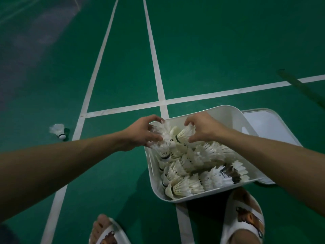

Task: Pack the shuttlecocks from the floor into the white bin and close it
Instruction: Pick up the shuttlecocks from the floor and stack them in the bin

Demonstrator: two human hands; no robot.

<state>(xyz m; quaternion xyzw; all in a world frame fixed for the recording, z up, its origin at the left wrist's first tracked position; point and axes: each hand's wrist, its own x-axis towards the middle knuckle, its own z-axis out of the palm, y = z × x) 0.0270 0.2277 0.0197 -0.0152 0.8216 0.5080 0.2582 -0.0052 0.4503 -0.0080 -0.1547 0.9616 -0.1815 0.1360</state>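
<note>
Green court floor (211, 50), crossed by white lines (154, 59), was seen from above. On it the bin (152, 173) was set, uncovered, just ahead of two feet in white slippers (246, 213); the right slipper was partly hidden by the bin's near corner. The bin was filled nearly to its rim with a pile (193, 169) of white shuttlecocks, laid in every direction, a few with dark feathers at the near right side. The lid (267, 124) was laid flat on the floor against the bin's right side, partly hidden behind its wall. Both arms were stretched over the bin's far end. The left grip (142, 132) was closed, fingers curled, round a bunch (162, 129) of feathered shuttlecocks above the bin's far left corner. The right grip (204, 128) was closed round one shuttlecock (185, 135), held by its feather skirt between thumb and fingers, cork end turned down and to the left, just above the pile. The two grips were held near each other but apart. A stray shuttlecock (58, 131) was left on the floor well to the left of the bin, beyond a white line, cork end toward the camera.
</note>
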